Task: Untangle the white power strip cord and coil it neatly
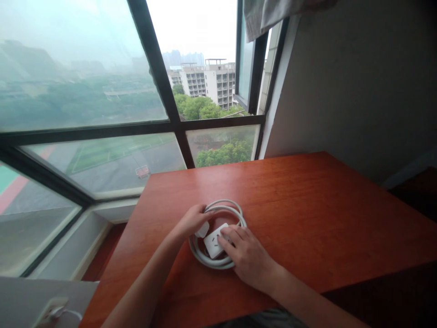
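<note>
A white power strip lies inside a loop of its own coiled white cable on the reddish-brown table. My left hand is closed at the coil's upper left, with its fingertips on the cable. Just below those fingers shows a white block, which looks like the plug. From the right, my right hand reaches over the coil, and its bent fingers grip the right end of the strip. The palm side of this hand and the covered end of the strip are hidden.
The wooden table stands against a dark-framed window with one open pane. A grey wall rises at the right. At lower left a wall socket has a white cord in it. A curtain hangs above.
</note>
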Tool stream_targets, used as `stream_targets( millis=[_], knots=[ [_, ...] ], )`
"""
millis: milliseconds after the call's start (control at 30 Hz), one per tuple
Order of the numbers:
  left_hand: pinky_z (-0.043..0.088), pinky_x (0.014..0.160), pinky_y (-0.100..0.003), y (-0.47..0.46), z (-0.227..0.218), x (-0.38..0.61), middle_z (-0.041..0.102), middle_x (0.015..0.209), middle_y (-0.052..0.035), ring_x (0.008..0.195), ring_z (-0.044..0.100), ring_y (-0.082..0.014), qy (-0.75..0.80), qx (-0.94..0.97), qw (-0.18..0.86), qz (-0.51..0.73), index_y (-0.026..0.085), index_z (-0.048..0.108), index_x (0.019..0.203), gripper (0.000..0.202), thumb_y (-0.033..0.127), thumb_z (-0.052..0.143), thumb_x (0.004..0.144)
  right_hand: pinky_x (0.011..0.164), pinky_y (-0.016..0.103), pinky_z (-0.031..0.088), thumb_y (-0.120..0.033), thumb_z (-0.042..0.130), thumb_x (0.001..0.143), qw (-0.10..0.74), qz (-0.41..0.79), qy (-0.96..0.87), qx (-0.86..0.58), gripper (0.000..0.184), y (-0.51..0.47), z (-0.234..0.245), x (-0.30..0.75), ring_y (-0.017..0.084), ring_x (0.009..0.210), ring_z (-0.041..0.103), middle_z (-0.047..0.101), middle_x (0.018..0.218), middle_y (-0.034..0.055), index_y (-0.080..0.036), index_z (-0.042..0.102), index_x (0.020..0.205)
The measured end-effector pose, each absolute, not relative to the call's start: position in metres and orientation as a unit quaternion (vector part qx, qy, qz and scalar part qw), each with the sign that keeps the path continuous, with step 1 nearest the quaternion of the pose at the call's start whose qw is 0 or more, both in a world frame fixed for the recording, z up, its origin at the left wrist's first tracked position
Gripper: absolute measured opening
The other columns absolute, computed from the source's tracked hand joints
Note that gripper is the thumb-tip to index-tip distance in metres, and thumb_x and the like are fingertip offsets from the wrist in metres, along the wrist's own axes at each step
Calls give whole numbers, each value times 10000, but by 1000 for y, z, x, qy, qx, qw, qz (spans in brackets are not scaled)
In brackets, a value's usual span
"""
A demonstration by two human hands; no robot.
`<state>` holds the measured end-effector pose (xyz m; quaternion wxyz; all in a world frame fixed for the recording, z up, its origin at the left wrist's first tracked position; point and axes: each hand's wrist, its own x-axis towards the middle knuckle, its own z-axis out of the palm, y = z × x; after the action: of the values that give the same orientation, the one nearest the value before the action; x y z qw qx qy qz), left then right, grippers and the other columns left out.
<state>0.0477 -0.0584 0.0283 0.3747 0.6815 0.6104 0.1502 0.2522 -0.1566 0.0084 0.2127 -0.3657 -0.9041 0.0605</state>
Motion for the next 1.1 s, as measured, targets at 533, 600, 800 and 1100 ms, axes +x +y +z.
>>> stream_targets(
  millis=[533, 600, 800, 1100],
  knots=[
    [339, 630, -272, -67, 29, 62, 678, 856, -90, 784, 600, -219, 666, 719, 179, 81, 181, 586, 784, 228, 366, 466, 839, 1042, 364, 349, -198, 527, 836, 152, 132, -834, -514, 487, -72, 12, 262, 243, 1201, 446, 525, 1290, 157, -97, 452, 1307],
    [338, 632, -272, -66, 29, 63, 676, 854, -91, 787, 600, -219, 668, 718, 177, 82, 179, 578, 776, 212, 351, 469, 837, 1006, 348, 370, -161, 492, 848, 128, 116, -826, -537, 377, -70, 17, 259, 236, 1140, 482, 574, 1201, 141, -120, 513, 1222],
    [341, 634, -276, -64, 29, 69, 675, 848, -98, 782, 600, -219, 670, 717, 173, 83, 174, 576, 767, 218, 348, 472, 847, 859, 318, 428, -187, 444, 906, 58, 73, -821, -563, 191, -68, 33, 257, 234, 999, 560, 619, 1043, 130, -150, 575, 1041],
    [349, 635, -273, -65, 27, 72, 681, 873, -100, 806, 610, -222, 679, 709, 172, 82, 182, 598, 821, 222, 367, 478, 841, 736, 303, 449, -196, 367, 954, 23, 54, -820, -569, 247, -69, 39, 257, 228, 888, 625, 660, 961, 116, -163, 610, 978]
  ],
)
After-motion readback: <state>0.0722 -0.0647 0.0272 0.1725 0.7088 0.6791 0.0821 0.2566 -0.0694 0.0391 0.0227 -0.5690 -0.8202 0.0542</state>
